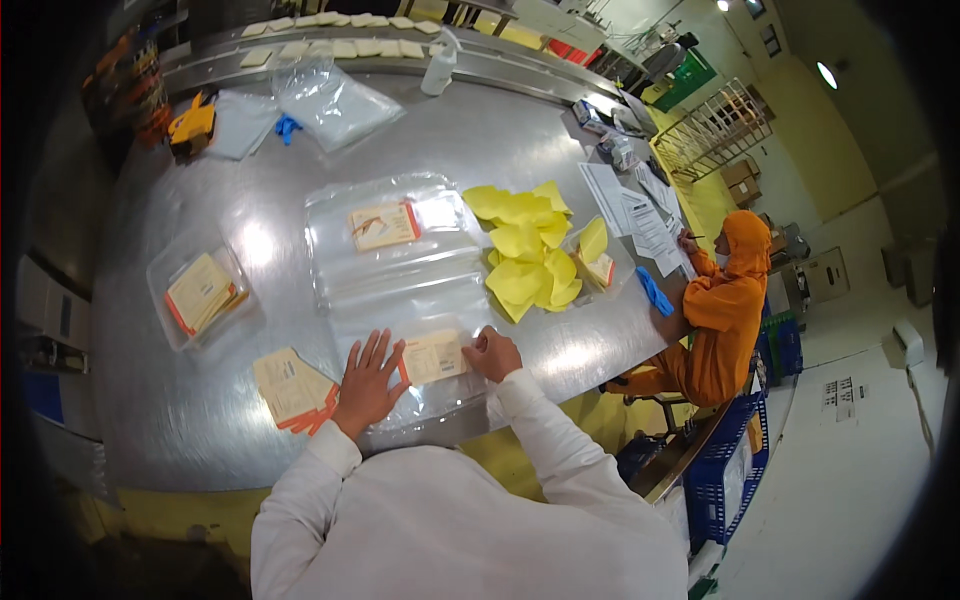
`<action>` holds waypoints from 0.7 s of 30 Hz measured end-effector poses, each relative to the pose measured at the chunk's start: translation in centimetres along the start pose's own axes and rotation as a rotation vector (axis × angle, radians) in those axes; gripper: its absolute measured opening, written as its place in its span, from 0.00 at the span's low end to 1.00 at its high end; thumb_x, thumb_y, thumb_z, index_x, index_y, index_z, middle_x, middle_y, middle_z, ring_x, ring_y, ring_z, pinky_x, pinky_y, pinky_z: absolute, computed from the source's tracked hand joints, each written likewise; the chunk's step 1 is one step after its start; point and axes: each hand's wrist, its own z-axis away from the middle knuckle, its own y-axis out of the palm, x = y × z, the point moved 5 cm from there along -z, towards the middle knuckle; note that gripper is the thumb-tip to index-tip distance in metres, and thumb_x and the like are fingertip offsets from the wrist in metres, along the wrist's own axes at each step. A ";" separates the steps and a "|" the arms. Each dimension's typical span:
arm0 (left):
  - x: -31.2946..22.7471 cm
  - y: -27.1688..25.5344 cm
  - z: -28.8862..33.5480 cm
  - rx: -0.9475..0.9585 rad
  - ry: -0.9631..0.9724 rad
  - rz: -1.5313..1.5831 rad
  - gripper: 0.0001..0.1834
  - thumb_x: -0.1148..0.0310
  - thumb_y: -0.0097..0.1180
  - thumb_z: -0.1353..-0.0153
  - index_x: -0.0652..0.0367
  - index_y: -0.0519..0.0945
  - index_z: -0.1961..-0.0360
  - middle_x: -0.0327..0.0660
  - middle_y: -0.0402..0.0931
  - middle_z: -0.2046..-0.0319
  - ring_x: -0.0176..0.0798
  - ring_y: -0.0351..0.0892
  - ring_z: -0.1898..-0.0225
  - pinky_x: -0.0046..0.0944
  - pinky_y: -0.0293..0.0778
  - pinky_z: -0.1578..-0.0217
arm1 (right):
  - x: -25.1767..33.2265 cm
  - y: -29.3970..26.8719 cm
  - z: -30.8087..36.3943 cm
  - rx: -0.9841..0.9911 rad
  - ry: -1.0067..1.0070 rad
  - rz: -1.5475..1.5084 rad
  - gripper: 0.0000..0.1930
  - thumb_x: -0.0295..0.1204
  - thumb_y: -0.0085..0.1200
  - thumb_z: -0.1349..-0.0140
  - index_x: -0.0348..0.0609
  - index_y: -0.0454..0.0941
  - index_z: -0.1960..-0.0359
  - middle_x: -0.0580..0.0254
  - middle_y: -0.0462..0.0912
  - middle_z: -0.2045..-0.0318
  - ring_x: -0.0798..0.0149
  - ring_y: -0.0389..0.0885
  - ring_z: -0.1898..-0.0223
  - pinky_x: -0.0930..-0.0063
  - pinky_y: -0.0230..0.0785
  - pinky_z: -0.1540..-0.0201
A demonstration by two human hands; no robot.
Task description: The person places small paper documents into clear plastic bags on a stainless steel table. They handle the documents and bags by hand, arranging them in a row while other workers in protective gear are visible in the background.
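A cream printed card with an orange edge [433, 358] lies at the table's near edge, among clear plastic bags [400, 285]; I cannot tell whether it is inside one. My left hand [370, 385] rests flat with spread fingers at the card's left end. At its right end, my right hand [494, 355] is closed in a pinch, and what the fingers hold is hidden. Left of my left hand, several similar cards [293, 388] are fanned out. Another card [384, 226] with a picture lies farther back on the bags.
A clear tub [165, 335] of cards stands left on the steel table [200, 400]. Yellow sheets [520, 285] lie right, beside a second tub of cards [600, 268]. Papers and a blue glove [655, 292] are near a person in orange [728, 310]. A spray bottle [440, 68] stands behind.
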 end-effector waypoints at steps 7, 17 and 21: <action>0.3 0.5 0.4 0.021 0.018 0.000 0.42 0.47 0.55 0.37 0.56 0.58 0.28 0.50 0.50 0.26 0.51 0.44 0.24 0.58 0.41 0.28 | 5.2 5.7 5.8 -0.131 -0.667 0.190 0.35 0.41 0.53 0.34 0.62 0.55 0.26 0.55 0.53 0.25 0.49 0.49 0.25 0.51 0.44 0.26; 0.7 1.1 0.4 0.092 0.031 0.005 0.43 0.44 0.51 0.34 0.58 0.54 0.26 0.49 0.46 0.25 0.51 0.39 0.23 0.57 0.37 0.27 | -1.9 2.5 3.5 0.046 -0.637 -0.129 0.23 0.35 0.78 0.62 0.57 0.80 0.62 0.55 0.59 0.28 0.45 0.53 0.26 0.51 0.49 0.29; 1.3 1.4 0.5 0.144 0.021 0.077 0.44 0.44 0.52 0.35 0.56 0.53 0.26 0.49 0.43 0.24 0.50 0.36 0.23 0.57 0.35 0.27 | -1.2 2.0 3.9 -0.003 -0.614 -0.022 0.15 0.39 0.74 0.58 0.58 0.84 0.68 0.59 0.60 0.28 0.47 0.58 0.29 0.51 0.50 0.31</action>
